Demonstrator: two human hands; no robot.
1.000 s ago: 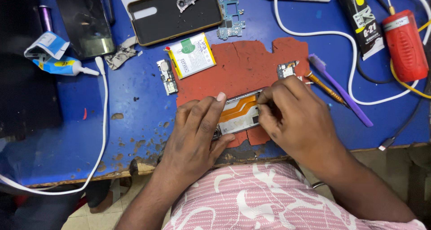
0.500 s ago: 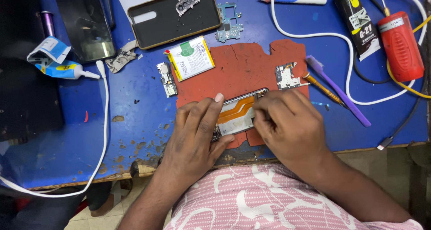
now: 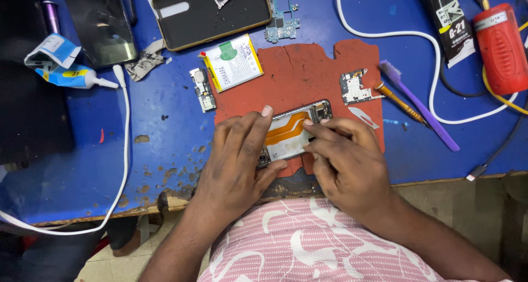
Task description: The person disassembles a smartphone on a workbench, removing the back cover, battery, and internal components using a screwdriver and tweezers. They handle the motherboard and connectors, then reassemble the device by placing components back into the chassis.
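Observation:
An opened phone body [image 3: 294, 132] with an orange flex cable lies on a red mat [image 3: 308, 73] near the table's front edge. My left hand [image 3: 239, 161] grips its left side, fingers laid over the frame. My right hand [image 3: 344, 161] rests on its right side with fingertips pinched on the inside of the phone; whether it holds a small tool is hidden. A removed battery [image 3: 234, 62] lies at the mat's upper left corner. A small circuit board [image 3: 353, 86] sits at the mat's right side.
On the blue table [image 3: 165, 122]: a dark phone case [image 3: 212, 9], a screen panel [image 3: 102, 23], a glue tube [image 3: 74, 75], a white cable [image 3: 125, 128], a purple brush [image 3: 421, 106], an orange-handled tool [image 3: 399, 101], a blade [image 3: 363, 117], a red device [image 3: 498, 48].
The view has shifted slightly. My right fingers have slid a little along the phone's inside; my left hand keeps its hold.

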